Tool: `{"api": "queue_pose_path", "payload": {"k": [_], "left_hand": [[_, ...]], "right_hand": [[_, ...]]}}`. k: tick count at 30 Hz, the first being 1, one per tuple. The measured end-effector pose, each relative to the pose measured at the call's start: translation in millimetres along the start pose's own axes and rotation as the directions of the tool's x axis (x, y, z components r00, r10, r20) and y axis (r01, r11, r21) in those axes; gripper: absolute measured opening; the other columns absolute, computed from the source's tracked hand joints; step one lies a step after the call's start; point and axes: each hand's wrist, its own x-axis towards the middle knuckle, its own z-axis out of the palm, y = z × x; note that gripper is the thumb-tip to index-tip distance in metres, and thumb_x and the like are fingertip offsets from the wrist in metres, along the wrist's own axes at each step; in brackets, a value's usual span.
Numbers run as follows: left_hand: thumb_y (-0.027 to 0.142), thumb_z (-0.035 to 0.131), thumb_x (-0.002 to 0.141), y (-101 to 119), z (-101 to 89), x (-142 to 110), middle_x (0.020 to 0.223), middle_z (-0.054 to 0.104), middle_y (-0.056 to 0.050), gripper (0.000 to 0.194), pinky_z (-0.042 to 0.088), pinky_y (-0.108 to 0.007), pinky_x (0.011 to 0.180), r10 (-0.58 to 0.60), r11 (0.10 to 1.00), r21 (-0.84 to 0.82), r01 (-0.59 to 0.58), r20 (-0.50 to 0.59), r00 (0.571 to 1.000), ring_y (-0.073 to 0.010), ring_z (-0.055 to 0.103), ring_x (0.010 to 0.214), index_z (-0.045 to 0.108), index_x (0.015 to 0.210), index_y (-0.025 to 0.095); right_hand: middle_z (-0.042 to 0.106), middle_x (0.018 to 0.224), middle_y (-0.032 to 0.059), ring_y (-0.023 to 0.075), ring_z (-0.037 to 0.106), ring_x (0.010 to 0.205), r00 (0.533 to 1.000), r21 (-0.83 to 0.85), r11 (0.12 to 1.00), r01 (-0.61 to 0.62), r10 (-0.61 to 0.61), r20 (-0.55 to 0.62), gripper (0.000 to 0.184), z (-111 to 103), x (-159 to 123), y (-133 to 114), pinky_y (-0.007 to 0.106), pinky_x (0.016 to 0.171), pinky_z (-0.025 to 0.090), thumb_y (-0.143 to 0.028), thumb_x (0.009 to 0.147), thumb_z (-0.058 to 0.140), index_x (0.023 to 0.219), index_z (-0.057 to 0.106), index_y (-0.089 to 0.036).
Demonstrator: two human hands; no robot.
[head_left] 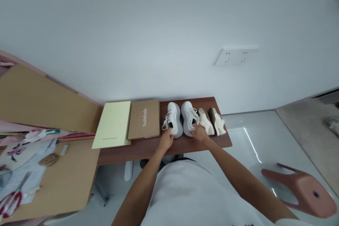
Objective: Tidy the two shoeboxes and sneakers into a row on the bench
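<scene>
Two large white sneakers stand side by side on a brown wooden table (pixel 143 152), toes toward the wall. My left hand (pixel 166 140) grips the heel of the left sneaker (pixel 174 113), with the fingers closed at its collar. The heel of the right sneaker (pixel 187 114) is pinched in my right hand (pixel 199 133), thumb at the opening. Just to the right lies a smaller pair: a cream shoe (pixel 206 122) and another cream shoe (pixel 218 123) with a brown lining. A brown shoebox (pixel 144 118) sits left of the sneakers, beside a pale yellow box (pixel 112 123).
On the left, a tan desk (pixel 71 180) holds papers, red-handled scissors (pixel 12 201) and a coil of brown cord (pixel 48 159). A pink stool (pixel 307 190) stands on the floor at right. A socket plate (pixel 236 56) is on the wall (pixel 159 35).
</scene>
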Motion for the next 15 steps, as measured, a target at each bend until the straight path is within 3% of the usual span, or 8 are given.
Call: {"api": "queue_pose_path", "payload": {"k": [7,11,15], "left_hand": [[0.016,0.056,0.089,31.1,4.1,13.0,0.122,0.066,-0.014,0.032,0.041,-0.043,0.107,-0.021,0.934,0.357,0.027,-0.019,1.000,-0.0312,0.064,0.114,0.065,0.119,0.024],[0.013,0.051,0.091,36.9,7.9,22.6,0.124,0.064,-0.017,0.035,0.042,-0.045,0.105,-0.039,0.840,0.543,0.021,0.022,0.999,-0.0326,0.063,0.115,0.061,0.124,0.021],[0.013,0.047,0.093,37.1,6.7,28.3,0.124,0.063,-0.018,0.037,0.042,-0.044,0.104,-0.070,0.789,0.614,0.031,0.040,0.997,-0.0314,0.062,0.116,0.058,0.127,0.021]], "right_hand": [[0.071,0.112,0.0186,0.0316,0.067,0.108,0.996,-0.283,0.959,0.022,0.003,0.088,0.029,-7.4,19.7,-36.6,0.038,0.088,0.051,-0.033,0.096,0.056,0.120,0.059,-0.018],[0.071,0.113,0.0193,0.0314,0.066,0.111,0.990,-0.299,0.951,0.079,-0.041,0.132,0.022,-7.2,27.3,-44.5,0.037,0.086,0.053,-0.028,0.097,0.055,0.115,0.059,-0.017],[0.072,0.111,0.0179,0.0302,0.066,0.113,0.987,-0.279,0.955,0.103,-0.064,0.146,0.017,-3.6,33.6,-50.2,0.037,0.087,0.053,-0.024,0.095,0.057,0.111,0.060,-0.018]]}}
